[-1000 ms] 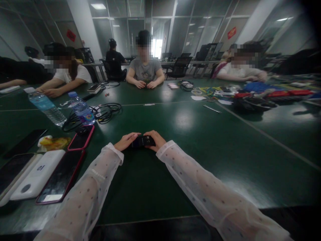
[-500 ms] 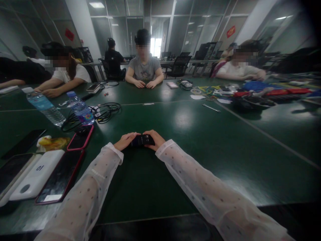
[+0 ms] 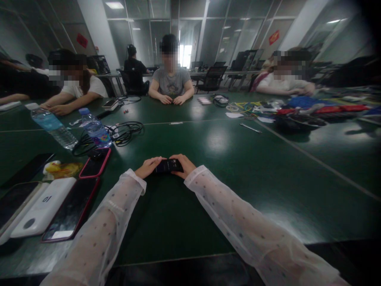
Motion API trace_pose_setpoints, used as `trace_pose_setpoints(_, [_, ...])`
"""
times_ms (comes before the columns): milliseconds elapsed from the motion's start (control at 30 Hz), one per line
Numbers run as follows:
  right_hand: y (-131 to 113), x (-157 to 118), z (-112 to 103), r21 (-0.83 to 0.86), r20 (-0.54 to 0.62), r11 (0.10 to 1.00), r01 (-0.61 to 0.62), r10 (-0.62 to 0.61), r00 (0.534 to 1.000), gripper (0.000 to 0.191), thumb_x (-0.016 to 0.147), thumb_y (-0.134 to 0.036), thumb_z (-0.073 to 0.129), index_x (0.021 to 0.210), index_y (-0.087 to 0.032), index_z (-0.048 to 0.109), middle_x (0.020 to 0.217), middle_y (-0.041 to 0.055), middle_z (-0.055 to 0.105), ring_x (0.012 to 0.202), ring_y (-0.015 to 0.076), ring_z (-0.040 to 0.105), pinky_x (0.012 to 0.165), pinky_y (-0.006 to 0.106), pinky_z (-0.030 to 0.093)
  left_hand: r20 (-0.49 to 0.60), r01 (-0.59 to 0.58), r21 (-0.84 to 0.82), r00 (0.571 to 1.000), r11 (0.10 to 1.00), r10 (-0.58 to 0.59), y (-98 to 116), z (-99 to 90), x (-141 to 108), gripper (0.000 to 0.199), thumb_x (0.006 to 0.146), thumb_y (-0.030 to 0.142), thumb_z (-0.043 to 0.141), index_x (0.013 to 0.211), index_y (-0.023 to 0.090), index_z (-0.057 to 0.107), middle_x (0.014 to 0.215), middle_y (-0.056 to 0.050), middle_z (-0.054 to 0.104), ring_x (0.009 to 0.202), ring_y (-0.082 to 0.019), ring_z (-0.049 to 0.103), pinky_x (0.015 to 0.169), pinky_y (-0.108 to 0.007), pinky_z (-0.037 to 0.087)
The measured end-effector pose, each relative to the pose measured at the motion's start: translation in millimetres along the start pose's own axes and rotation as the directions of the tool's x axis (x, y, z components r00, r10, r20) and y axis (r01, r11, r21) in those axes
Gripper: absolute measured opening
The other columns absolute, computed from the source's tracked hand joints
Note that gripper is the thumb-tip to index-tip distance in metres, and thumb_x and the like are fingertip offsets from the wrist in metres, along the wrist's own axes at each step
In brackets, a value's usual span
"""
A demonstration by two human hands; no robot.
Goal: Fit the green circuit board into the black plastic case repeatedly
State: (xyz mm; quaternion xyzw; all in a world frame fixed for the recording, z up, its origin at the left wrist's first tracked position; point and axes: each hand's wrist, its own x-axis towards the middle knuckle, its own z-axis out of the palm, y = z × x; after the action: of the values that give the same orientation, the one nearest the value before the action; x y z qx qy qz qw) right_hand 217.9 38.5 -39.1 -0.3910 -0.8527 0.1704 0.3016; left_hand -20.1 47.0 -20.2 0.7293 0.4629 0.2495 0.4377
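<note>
A dark phone [image 3: 168, 165] with its screen lit lies sideways between my two hands, low over the green table [image 3: 226, 206]. My left hand [image 3: 149, 167] grips its left end, with the fingers along the top edge. Around the right end my right hand [image 3: 185, 165] is closed. Both forearms are in sheer white sleeves with dark stars. The undersides of the phone and the fingertips beneath it are hidden.
On the left are a white power bank [image 3: 44, 206], a red-edged phone [image 3: 73, 208], a pink-cased phone [image 3: 95, 162], two water bottles [image 3: 95, 129] and black cables [image 3: 127, 133]. A wrench [image 3: 250, 128] lies ahead right. Several people sit around.
</note>
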Motion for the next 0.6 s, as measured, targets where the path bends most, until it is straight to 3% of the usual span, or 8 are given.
trace_pose_setpoints(600, [-0.4,0.0,-0.2,0.007,0.004,1.000,-0.013,0.013,1.000,0.059,0.073,-0.017,0.076,0.124,-0.025,0.048,0.121,0.0090,0.058,0.112,0.0258,0.056,0.097,0.050,0.046,-0.018,-0.010,0.012,1.000,1.000,0.010,-7.6,0.9,3.0,0.065,0.091,0.067,0.033,0.126,0.021,0.062,0.127,-0.007,0.064,0.126,-0.027,0.052,0.111,-0.042,0.034])
